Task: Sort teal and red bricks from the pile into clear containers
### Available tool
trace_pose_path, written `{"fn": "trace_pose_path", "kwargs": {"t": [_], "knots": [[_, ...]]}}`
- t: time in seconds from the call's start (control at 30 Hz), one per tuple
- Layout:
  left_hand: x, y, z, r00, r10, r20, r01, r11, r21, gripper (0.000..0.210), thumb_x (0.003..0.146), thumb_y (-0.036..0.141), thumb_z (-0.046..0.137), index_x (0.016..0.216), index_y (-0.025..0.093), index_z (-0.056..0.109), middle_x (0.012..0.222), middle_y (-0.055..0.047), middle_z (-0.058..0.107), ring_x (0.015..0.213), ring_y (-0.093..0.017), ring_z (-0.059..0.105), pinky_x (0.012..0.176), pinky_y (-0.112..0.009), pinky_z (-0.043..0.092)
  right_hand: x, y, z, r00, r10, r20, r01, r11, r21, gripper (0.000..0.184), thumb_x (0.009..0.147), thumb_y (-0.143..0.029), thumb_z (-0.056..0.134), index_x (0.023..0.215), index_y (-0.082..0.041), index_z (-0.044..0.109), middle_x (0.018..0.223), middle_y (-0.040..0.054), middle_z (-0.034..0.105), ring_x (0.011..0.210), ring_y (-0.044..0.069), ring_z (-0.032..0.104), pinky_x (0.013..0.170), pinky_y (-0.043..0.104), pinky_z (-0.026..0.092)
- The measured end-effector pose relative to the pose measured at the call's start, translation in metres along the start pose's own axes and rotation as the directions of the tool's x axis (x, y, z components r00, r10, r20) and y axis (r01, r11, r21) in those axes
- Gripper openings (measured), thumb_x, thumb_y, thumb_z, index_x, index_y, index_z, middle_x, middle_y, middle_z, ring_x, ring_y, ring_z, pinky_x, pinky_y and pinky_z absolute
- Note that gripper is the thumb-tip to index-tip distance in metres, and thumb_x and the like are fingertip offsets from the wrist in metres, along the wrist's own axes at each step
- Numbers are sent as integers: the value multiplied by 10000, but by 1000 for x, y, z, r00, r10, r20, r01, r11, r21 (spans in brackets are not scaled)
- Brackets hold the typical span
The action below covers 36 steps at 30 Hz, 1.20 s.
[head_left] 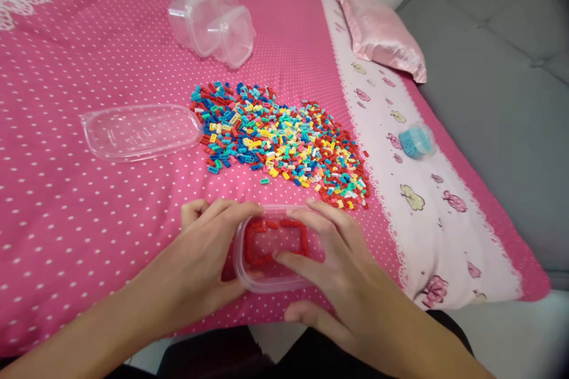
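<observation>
A clear plastic container (pixel 243 277) rests near the front edge of the bed. Inside it, small red building bricks (pixel 303 237) form a rectangular outline along the walls, with a small gap at the far side. My left hand (pixel 202 249) grips the container's left end, fingers at the far rim and thumb at the near corner. Over the right end is my right hand (pixel 340 263), its fingers spread. Its index finger dips in at the near row of red bricks; the thumb stands apart outside the near wall. My right palm hides the container's right end.
Beyond the container lies a wide pile of multicoloured small bricks (pixel 275 136). A clear lid (pixel 142 130) lies to its left. Several clear tubs (pixel 208 21) are grouped farther back. On the right are a small tub of blue bits (pixel 415 142) and a pink pillow (pixel 382 35).
</observation>
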<state>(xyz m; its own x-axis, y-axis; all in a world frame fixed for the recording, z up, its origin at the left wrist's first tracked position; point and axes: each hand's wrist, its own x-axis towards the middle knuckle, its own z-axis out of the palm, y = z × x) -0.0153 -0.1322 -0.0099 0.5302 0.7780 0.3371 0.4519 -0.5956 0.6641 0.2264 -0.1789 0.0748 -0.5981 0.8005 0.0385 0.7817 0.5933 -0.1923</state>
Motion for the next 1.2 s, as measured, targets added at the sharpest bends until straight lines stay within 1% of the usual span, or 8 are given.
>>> {"fn": "trace_pose_path", "kwargs": {"t": [0.13,0.3,0.5,0.63,0.8,0.97,1.1,1.2], "knots": [[-1,0,0,1000,-20,11,21,1000,-19,642,800,256,770,1359,303,459,1215,-44,693,1013,-306,675,921,-481,412,3,1,6,997,-23,-74,15,995,-103,484,924,-561,740,1266,-219,707,1505,146,490,1471,355,325,1224,566,332],[0,1,-1,999,-28,36,28,1000,-5,638,826,263,765,1362,304,421,1216,-52,693,1043,-304,668,925,-485,400,7,3,14,992,-80,-101,60,981,-185,451,810,-545,868,1110,-236,734,1517,130,513,1458,369,347,1225,568,281],[0,2,-1,1000,-15,20,15,1000,-6,601,844,263,717,1362,300,417,1212,-54,684,1032,-300,664,913,-468,385,4,7,12,991,-68,-114,49,986,-160,420,857,-519,836,1149,-243,713,1512,128,518,1465,363,355,1228,567,265],[-1,1,0,999,-28,33,28,1000,10,633,832,270,732,1383,308,422,1232,-55,685,1037,-316,659,918,-476,397,-4,17,5,988,-41,-150,21,991,-133,542,829,-586,837,1207,-230,684,1515,159,490,1479,391,333,1218,590,269],[-2,-2,1,1000,-12,16,11,1000,20,646,827,289,724,1395,325,419,1215,-61,682,1017,-329,650,920,-499,410,-8,23,6,984,-52,-171,14,976,-216,502,761,-599,888,1033,-211,719,1442,156,584,1437,384,394,1256,556,208],[-2,-3,1,1000,-14,5,14,1000,20,650,828,293,722,1400,336,416,1220,-58,682,1015,-327,651,929,-503,410,-5,23,11,982,-88,-169,37,957,-287,331,831,-498,864,943,-211,742,1377,142,646,1395,354,438,1273,534,158],[-2,-2,0,1000,-16,-3,16,1000,22,643,822,258,725,1391,332,435,1211,-45,690,1006,-309,657,926,-478,417,-5,23,10,973,-105,-205,41,955,-293,85,950,-287,730,911,-213,746,1366,125,655,1407,322,440,1275,522,179],[-3,-1,0,1000,-6,2,6,1000,24,646,816,254,726,1391,318,437,1207,-42,686,1015,-308,663,924,-470,417,-6,22,9,968,-109,-224,34,948,-317,146,958,-143,648,864,-210,737,1356,117,664,1394,307,461,1270,516,200]]}}
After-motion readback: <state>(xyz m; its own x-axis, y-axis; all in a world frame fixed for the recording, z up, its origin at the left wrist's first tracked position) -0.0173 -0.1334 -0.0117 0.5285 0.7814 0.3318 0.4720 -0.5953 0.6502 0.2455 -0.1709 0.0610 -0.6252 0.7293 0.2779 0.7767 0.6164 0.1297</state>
